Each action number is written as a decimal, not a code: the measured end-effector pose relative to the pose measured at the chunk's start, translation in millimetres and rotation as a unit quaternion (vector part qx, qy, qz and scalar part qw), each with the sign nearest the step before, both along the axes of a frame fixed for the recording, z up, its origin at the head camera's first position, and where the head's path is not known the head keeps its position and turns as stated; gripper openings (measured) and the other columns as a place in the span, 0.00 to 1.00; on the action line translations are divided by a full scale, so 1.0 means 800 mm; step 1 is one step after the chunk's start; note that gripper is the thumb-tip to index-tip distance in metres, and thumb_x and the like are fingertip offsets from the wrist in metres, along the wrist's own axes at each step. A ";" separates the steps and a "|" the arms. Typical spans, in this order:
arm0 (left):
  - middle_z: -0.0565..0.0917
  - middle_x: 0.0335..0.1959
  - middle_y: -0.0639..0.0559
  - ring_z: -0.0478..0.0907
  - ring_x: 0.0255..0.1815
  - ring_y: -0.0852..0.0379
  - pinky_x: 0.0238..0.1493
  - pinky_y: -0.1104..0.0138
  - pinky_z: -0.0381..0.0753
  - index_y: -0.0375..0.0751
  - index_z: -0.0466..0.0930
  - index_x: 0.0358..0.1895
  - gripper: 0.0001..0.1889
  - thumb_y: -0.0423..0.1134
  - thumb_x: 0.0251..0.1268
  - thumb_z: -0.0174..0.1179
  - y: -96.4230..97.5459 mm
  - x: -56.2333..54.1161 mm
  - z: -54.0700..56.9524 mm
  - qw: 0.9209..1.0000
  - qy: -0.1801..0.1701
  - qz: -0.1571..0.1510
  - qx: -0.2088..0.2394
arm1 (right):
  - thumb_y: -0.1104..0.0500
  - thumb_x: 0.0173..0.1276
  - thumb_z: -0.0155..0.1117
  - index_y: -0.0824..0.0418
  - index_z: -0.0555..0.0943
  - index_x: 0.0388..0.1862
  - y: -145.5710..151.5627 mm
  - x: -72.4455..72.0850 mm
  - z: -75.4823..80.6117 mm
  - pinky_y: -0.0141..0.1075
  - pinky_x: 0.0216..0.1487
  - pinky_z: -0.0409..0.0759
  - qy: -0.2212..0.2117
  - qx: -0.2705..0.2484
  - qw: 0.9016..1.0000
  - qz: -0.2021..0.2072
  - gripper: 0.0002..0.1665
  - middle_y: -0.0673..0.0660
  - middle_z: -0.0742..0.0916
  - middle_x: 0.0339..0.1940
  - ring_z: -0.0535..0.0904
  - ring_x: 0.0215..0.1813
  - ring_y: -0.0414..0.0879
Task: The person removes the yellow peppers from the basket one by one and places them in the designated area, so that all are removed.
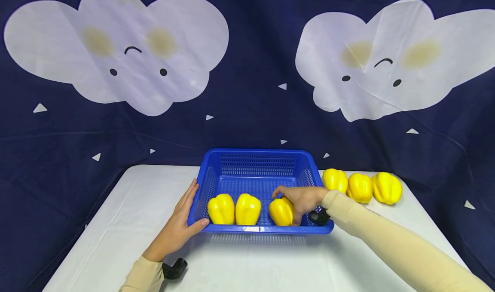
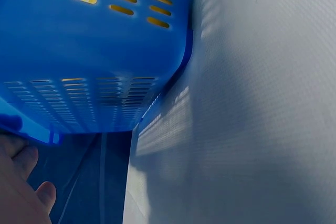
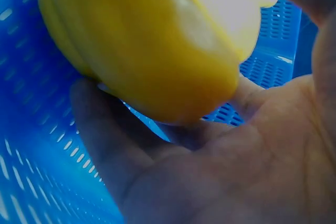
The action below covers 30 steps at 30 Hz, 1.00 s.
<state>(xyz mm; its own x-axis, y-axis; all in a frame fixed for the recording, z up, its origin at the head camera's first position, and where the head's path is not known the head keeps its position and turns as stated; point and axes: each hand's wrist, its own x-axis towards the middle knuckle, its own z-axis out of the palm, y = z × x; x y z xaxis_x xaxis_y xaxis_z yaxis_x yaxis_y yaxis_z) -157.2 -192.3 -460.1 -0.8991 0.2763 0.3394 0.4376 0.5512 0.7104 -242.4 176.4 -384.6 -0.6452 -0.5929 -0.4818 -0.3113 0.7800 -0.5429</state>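
My right hand (image 1: pixel 305 201) reaches into the blue plastic basket (image 1: pixel 261 228) and holds a yellow bell pepper (image 1: pixel 281 211) near its front right side. In the right wrist view, the fingers lie around that pepper (image 3: pixel 142 51), with the basket's slotted wall close by. Two more yellow peppers, one on the left (image 1: pixel 221 209) and one beside it (image 1: pixel 248 209), stand in the basket's front left part. My left hand (image 1: pixel 175 229) rests against the basket's front left corner, fingers extended along the left side and thumb at the front rim. Its fingertips are only partly visible in the left wrist view.
Right of the basket, three yellow peppers sit in a row on the white table: one nearest the basket (image 1: pixel 335 180), a middle one (image 1: pixel 360 188) and an outer one (image 1: pixel 387 188). A dark blue cloth (image 1: pixel 255 90) with cloud pictures hangs behind the table.
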 end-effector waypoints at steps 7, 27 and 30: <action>0.41 0.84 0.49 0.41 0.82 0.39 0.69 0.29 0.47 0.42 0.44 0.82 0.48 0.44 0.66 0.65 0.001 0.000 0.002 1.000 0.000 -0.001 0.000 | 0.72 0.45 0.80 0.49 0.65 0.60 -0.001 -0.001 -0.004 0.42 0.52 0.77 0.004 -0.005 1.000 0.015 0.48 0.53 0.77 0.48 0.74 0.48 0.49; 0.41 0.83 0.49 0.41 0.81 0.39 0.69 0.29 0.47 0.39 0.45 0.82 0.48 0.41 0.65 0.65 0.000 0.000 0.001 1.000 0.009 -0.005 0.002 | 0.57 0.48 0.79 0.51 0.69 0.64 0.013 -0.003 0.013 0.45 0.52 0.77 0.072 -0.103 0.992 0.001 0.44 0.51 0.79 0.51 0.75 0.51 0.50; 0.41 0.83 0.50 0.41 0.81 0.39 0.69 0.29 0.47 0.38 0.45 0.81 0.48 0.41 0.65 0.65 0.000 0.000 0.002 1.000 0.009 -0.005 0.003 | 0.56 0.49 0.78 0.53 0.68 0.66 0.017 -0.003 0.016 0.44 0.52 0.78 0.072 -0.132 0.989 -0.003 0.45 0.52 0.80 0.52 0.76 0.51 0.50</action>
